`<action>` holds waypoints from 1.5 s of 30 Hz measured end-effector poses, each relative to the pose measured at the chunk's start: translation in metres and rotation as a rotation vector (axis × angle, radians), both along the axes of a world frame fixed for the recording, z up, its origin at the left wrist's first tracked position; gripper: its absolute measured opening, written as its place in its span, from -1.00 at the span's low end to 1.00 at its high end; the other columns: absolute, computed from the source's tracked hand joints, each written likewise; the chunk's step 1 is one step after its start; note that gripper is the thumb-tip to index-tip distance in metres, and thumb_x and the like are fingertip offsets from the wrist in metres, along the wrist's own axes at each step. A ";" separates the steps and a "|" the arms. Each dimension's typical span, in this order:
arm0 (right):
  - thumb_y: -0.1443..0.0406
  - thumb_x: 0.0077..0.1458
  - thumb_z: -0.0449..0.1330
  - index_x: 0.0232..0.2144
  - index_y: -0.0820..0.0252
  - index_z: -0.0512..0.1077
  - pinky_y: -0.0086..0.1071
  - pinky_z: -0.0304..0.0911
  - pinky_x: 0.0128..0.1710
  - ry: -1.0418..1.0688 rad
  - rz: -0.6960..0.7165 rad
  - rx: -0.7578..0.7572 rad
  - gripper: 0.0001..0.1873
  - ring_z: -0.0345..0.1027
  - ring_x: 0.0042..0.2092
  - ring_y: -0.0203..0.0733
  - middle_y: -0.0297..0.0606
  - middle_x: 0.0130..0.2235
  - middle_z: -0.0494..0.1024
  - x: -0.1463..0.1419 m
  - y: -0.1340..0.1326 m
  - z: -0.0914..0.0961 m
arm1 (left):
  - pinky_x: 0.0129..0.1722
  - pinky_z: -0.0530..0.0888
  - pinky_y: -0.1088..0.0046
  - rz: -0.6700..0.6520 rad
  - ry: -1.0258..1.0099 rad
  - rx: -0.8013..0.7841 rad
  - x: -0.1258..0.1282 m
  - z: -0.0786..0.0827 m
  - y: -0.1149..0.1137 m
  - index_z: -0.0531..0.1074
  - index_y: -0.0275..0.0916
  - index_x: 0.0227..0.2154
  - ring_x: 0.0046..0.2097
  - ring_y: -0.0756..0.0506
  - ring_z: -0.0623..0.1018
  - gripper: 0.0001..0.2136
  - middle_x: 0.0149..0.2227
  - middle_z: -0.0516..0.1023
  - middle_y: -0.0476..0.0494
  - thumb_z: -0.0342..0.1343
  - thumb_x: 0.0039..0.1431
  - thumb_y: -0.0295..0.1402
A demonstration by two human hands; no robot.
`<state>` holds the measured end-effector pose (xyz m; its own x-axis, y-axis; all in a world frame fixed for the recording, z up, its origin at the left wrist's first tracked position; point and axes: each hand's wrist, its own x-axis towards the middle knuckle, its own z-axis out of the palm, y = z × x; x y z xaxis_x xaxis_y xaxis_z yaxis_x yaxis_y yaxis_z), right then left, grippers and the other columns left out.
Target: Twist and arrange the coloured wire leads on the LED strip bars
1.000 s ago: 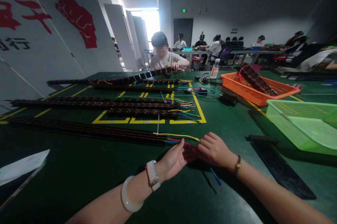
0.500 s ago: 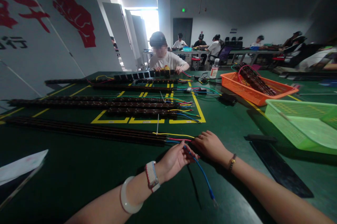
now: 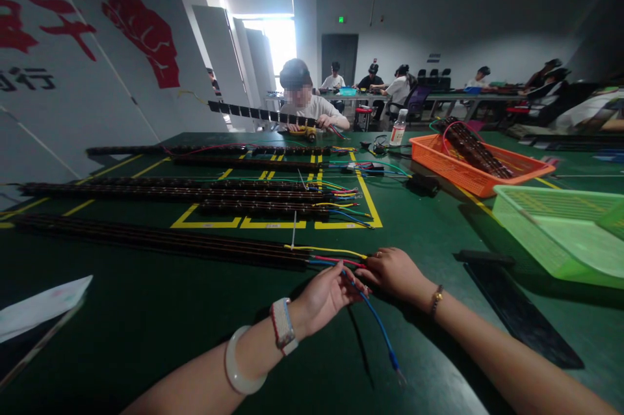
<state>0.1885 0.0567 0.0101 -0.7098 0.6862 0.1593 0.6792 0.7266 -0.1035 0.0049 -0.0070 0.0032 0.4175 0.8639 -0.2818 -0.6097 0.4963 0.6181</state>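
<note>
A long black wire bundle [image 3: 160,242] lies across the near part of the table, with coloured wires coming out of its right end. My left hand [image 3: 327,298], palm turned up, is closed on the blue wire [image 3: 377,324], whose bare metal terminal hangs toward me. Just right of it, my right hand [image 3: 392,272] rests low over the table with its fingers curled at the ends of the red wire [image 3: 336,260] and the yellow wire [image 3: 331,250]. Its fingertips are partly hidden. A white cable tie [image 3: 294,231] stands up from the bundle.
Several more black bundles [image 3: 195,191] lie beyond, over yellow tape outlines. At right are an orange basket [image 3: 453,171], a green basket [image 3: 536,233] and a flat black piece [image 3: 524,317]. A bottle [image 3: 398,129] stands farther back. A co-worker [image 3: 312,106] sits opposite, lifting a black strip [image 3: 258,114].
My right hand has shifted slightly right, with its fingers still by the wire ends. My left hand stays on the blue wire. The co-worker opposite has raised the black strip off the table.
</note>
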 end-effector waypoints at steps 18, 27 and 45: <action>0.02 0.08 0.12 -0.42 0.33 0.45 -0.64 0.02 -0.76 0.199 0.119 -1.408 -0.56 0.18 -0.69 -0.48 -0.43 -0.66 0.37 0.008 -0.006 0.018 | 0.01 0.32 0.27 0.022 -0.014 -0.051 0.000 -0.001 0.002 0.37 -0.33 -0.45 -0.17 -0.10 0.51 -0.74 -0.27 0.53 -0.29 -0.06 0.24 -0.26; -0.01 0.14 0.02 -0.42 0.25 0.32 -0.58 0.07 -0.76 0.233 0.059 -1.555 -0.58 0.20 -0.71 -0.41 -0.42 -0.68 0.39 0.022 0.008 0.020 | -0.04 0.37 0.20 -0.107 0.140 0.050 0.002 0.003 -0.001 0.39 -0.42 -0.34 -0.22 -0.16 0.57 -0.63 -0.27 0.55 -0.42 -0.11 0.25 -0.16; 0.05 0.21 -0.06 -0.52 0.32 0.40 -0.55 -0.03 -0.68 0.063 0.133 -1.218 -0.50 0.01 -0.71 -0.48 -0.46 -0.73 0.22 0.010 -0.001 0.024 | -0.41 0.47 0.37 -0.309 0.232 0.201 0.003 0.006 -0.008 0.33 -0.34 -0.49 -0.38 -0.16 0.59 -0.65 -0.44 0.57 -0.31 -0.05 0.20 -0.13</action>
<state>0.1989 0.0558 0.0337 -0.8001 0.3336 -0.4986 0.5761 0.1954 -0.7937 0.0077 -0.0147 0.0096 0.6109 0.7553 -0.2373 -0.2851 0.4895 0.8241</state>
